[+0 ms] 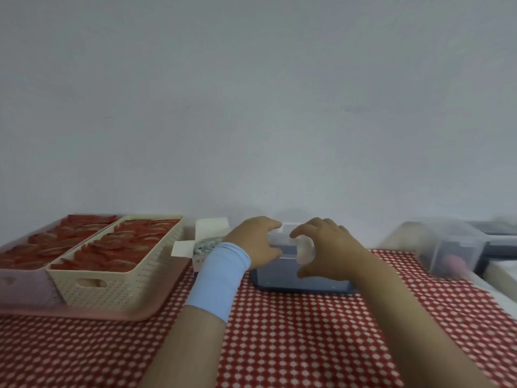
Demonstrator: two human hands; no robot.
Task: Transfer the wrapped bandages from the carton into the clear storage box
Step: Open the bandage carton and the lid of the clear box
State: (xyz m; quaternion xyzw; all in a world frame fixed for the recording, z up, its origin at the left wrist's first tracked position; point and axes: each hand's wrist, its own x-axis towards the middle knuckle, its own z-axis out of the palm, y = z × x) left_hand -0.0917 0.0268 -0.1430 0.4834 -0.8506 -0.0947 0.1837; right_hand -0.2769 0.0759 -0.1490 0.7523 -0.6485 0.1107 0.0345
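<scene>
The clear storage box (282, 257) stands at the middle back of the table on a dark blue base, with a white latch (303, 247) on its front. My left hand (254, 242), a light blue band on its wrist, grips the box's left end between thumb and fingers. My right hand (327, 247) curves in a C around the latch with fingers and thumb apart; whether it touches is unclear. The carton (205, 243), white flaps open, stands just left of the box, partly hidden behind my left wrist. No wrapped bandage shows clearly.
A cream basket (120, 278) and a pink one (22, 281), both filled with red packets, sit on a pink tray (117, 315) at the left. Another clear lidded box (453, 247) holding something pink stands at the right, with a dark case behind it. A red-and-white cloth (293, 340) covers the table.
</scene>
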